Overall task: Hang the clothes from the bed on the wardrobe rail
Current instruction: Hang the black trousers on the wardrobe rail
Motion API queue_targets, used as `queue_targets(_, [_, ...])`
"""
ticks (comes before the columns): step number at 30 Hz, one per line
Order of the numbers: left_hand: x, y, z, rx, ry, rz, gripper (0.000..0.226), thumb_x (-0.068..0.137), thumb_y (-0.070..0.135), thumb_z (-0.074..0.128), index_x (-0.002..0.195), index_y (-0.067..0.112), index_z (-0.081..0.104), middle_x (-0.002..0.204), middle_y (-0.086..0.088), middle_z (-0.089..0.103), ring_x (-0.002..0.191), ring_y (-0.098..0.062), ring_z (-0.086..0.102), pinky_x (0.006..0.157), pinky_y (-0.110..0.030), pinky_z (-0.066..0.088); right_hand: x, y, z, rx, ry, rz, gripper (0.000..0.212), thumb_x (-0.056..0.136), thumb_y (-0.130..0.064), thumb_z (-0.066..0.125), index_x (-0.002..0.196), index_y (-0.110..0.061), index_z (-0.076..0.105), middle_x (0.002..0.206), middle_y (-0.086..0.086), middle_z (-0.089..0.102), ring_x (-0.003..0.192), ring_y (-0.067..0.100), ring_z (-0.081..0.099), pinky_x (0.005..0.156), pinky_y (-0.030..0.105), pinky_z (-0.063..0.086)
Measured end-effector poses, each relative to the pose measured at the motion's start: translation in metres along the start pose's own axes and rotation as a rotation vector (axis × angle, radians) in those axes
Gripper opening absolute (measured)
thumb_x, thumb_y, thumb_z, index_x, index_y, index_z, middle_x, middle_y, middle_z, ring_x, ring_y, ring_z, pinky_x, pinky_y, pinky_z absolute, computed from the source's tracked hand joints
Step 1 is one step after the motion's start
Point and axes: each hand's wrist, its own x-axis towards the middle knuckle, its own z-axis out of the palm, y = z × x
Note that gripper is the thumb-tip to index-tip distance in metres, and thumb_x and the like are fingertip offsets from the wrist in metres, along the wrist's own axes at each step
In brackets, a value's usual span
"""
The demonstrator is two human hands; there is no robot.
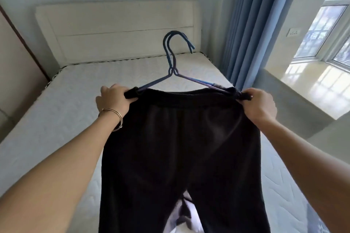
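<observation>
Head view showed black trousers (181, 147) on 2 blue hangers (175, 66) above the bed (56, 119). My left hand (111, 100) and right hand (259, 104) each kept a closed grip on a waistband end.

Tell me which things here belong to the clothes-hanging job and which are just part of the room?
Part of the job:
- black fabric trousers, gripped at the waistband by the left hand and right hand
- blue wire hangers, seemingly two together
- white quilted mattress

Just there:
- blue pleated curtain
- cream headboard
- window
- gold bangle
</observation>
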Motion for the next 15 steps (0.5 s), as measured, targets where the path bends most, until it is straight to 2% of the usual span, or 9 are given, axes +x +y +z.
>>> queue_targets(3, [0.038, -0.005, 0.058, -0.014, -0.058, -0.074, 0.023, 0.082, 0.038, 0.062, 0.095, 0.020, 0.069, 0.105, -0.009, 0.059, 0.100, -0.035, 0.057, 0.067, -0.034, 0.036, 0.049, 0.021, 0.057, -0.022, -0.078, -0.013, 0.022, 0.085, -0.015, 0.058, 0.104, -0.018, 0.068, 0.114, 0.011, 0.065, 0.107, 0.036, 0.057, 0.086, 0.040, 0.046])
queue_targets(6, [0.070, -0.013, 0.123, 0.021, -0.118, -0.131, 0.022, 0.083, 0.034, 0.062, 0.097, 0.019, 0.068, 0.108, -0.010, 0.059, 0.097, -0.037, 0.059, 0.066, -0.035, 0.041, 0.092, 0.049, 0.120, -0.069, -0.169, -0.020, 0.022, 0.086, -0.015, 0.057, 0.104, -0.016, 0.068, 0.114, 0.013, 0.064, 0.107, 0.035, 0.056, 0.081, 0.036, 0.045])
queue_targets(9, [0.094, -0.025, 0.190, 0.090, -0.193, -0.177, 0.024, 0.085, 0.030, 0.060, 0.100, 0.013, 0.067, 0.111, -0.013, 0.057, 0.100, -0.040, 0.058, 0.073, -0.040, 0.045, 0.124, 0.079, 0.184, -0.103, -0.255, 0.018, 0.020, 0.086, -0.015, 0.055, 0.103, -0.014, 0.067, 0.113, 0.015, 0.063, 0.105, 0.036, 0.057, 0.075, 0.034, 0.041])
queue_targets(12, [0.112, -0.043, 0.252, 0.085, -0.201, -0.214, 0.021, 0.087, 0.022, 0.056, 0.101, 0.009, 0.064, 0.115, -0.017, 0.056, 0.103, -0.042, 0.056, 0.081, -0.044, 0.046, 0.149, 0.104, 0.242, -0.142, -0.309, 0.001, 0.023, 0.088, -0.014, 0.051, 0.106, -0.013, 0.066, 0.113, 0.017, 0.062, 0.105, 0.037, 0.056, 0.074, 0.033, 0.038])
queue_targets(14, [0.121, -0.056, 0.290, 0.041, -0.179, -0.249, 0.025, 0.088, 0.013, 0.052, 0.110, 0.006, 0.062, 0.122, -0.020, 0.055, 0.110, -0.042, 0.053, 0.089, -0.044, 0.045, 0.159, 0.118, 0.278, -0.112, -0.339, -0.041, 0.027, 0.089, -0.010, 0.048, 0.112, -0.009, 0.062, 0.121, 0.019, 0.058, 0.111, 0.036, 0.053, 0.079, 0.033, 0.038])
queue_targets(15, [0.123, -0.062, 0.308, 0.010, -0.168, -0.267, 0.029, 0.089, 0.010, 0.050, 0.116, 0.005, 0.059, 0.126, -0.021, 0.053, 0.114, -0.041, 0.051, 0.094, -0.043, 0.042, 0.160, 0.123, 0.296, -0.078, -0.369, -0.051, 0.032, 0.090, -0.010, 0.048, 0.120, -0.009, 0.058, 0.131, 0.018, 0.053, 0.119, 0.033, 0.049, 0.089, 0.032, 0.038])
